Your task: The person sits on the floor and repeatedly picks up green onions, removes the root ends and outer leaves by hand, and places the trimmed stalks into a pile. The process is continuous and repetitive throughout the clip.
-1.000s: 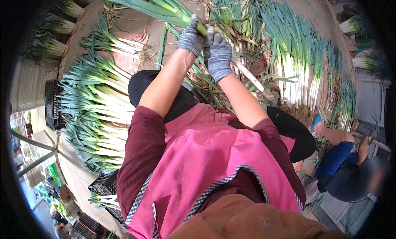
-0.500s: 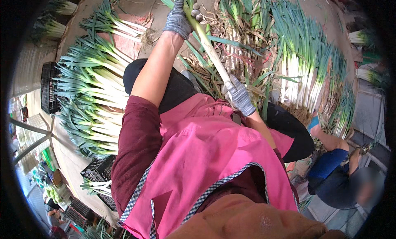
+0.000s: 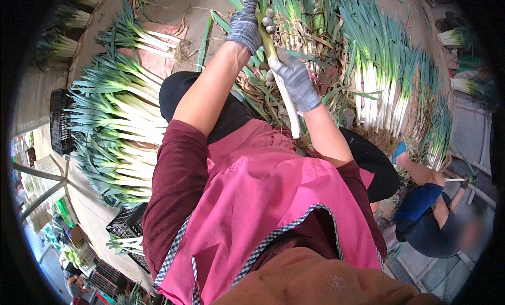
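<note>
A leek (image 3: 288, 109) slants down in front of me, its leafy top at the upper edge and its white end just above my lap. My left hand (image 3: 247, 29), in a grey knit glove, is closed around the green upper part. Lower on the stalk, my right hand (image 3: 297, 81), gloved alike, has its fingers round the shaft where green turns pale. The white end below it hangs bare. Dry leaves and trimmings (image 3: 265, 102) lie on the ground beneath. Part of the right hand's grip is hidden behind the stalk.
A long row of leeks (image 3: 126, 115) lies at my left, near black crates (image 3: 62, 121). Untrimmed leeks (image 3: 310, 26) with withered leaves lie ahead, more leeks (image 3: 381, 68) to the right. A co-worker (image 3: 428, 221) sits at the lower right, holding a leek.
My right hand has moved up the leek from its lower end to mid-shaft, uncovering the white end. My left hand and the leek have shifted slightly right.
</note>
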The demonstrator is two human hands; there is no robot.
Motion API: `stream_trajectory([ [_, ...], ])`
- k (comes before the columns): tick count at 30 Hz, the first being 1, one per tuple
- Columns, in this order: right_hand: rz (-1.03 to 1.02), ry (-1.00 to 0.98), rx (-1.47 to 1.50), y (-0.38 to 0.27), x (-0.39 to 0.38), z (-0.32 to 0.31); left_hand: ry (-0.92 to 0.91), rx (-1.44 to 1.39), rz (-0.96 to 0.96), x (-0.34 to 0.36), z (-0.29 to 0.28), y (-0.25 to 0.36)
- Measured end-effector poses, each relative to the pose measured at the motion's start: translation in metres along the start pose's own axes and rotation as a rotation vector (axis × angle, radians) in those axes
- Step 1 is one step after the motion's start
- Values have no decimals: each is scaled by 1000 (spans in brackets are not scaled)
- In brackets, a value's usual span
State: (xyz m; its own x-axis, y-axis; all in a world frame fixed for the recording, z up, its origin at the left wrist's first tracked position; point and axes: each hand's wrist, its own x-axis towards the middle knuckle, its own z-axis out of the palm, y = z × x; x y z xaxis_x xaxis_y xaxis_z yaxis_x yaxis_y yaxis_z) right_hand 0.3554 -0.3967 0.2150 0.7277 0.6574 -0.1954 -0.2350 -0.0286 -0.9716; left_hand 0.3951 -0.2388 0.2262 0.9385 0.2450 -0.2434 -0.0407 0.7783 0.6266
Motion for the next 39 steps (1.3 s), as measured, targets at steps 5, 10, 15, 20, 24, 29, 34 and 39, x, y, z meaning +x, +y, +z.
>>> stream_trajectory([
  [5, 17, -17, 103, 44, -19, -13, 152, -61, 25, -11, 3, 16],
  [10, 210, 83, 18, 32, -17, -2, 112, 38, 135, -15, -3, 6],
  [15, 405, 75, 213, 24, -3, -8, 179, 56, 131, -19, 1, -8],
  [20, -370, 386, -1017, 24, 28, -5, 264, 198, 132, -12, 2, -44],
  [24, -272, 203, -1328, 18, 35, 14, 161, -16, 18, -8, -6, -15],
  [29, -252, 276, -1390, 49, -10, 7, 204, 54, 68, 13, -32, -4],
  [34, -21, 220, -1293, 70, -78, -14, 209, 76, 101, 16, -38, -2],
  [39, -8, 317, -1173, 57, -78, -22, 287, 261, 285, -9, 5, -11],
])
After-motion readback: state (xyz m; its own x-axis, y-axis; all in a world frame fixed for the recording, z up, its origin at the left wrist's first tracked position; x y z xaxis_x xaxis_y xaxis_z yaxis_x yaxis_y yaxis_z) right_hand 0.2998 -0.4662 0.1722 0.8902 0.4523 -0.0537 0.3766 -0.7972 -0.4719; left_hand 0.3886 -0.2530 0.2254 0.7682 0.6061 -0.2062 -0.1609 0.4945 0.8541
